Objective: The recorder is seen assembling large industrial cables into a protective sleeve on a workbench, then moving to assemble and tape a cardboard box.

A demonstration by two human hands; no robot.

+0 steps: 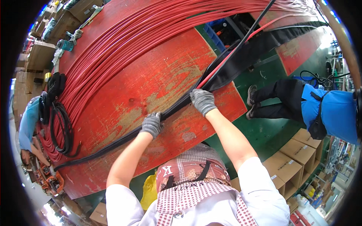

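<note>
One long black sleeve [177,106] lies aslant on the red table [166,71], its long axis running from the near left to the far right, and as I judge it the matter hangs on that slant. The grey-gloved left hand [152,125] grasps it lower down the line, fingers curled over the top where the material is narrow and gathered; the right hand [203,102], gloved alike, is clenched round it farther up, so that a short, straight stretch shows between the two. Beyond the right hand the sleeve spreads into a wide, loose band, leaving the table's edge and crossing above the green floor [260,133]. A red cable [215,71] runs nearly parallel along that band and meets the fold right by the right fingers. That makes the right hand the nearer one to the meeting place, with the left farther back along the same line. Whether the cable goes on inside the gathered part, I cannot tell. A broad sweep of red cables [124,49] arcs over the table's far side, well apart from either hand
</note>
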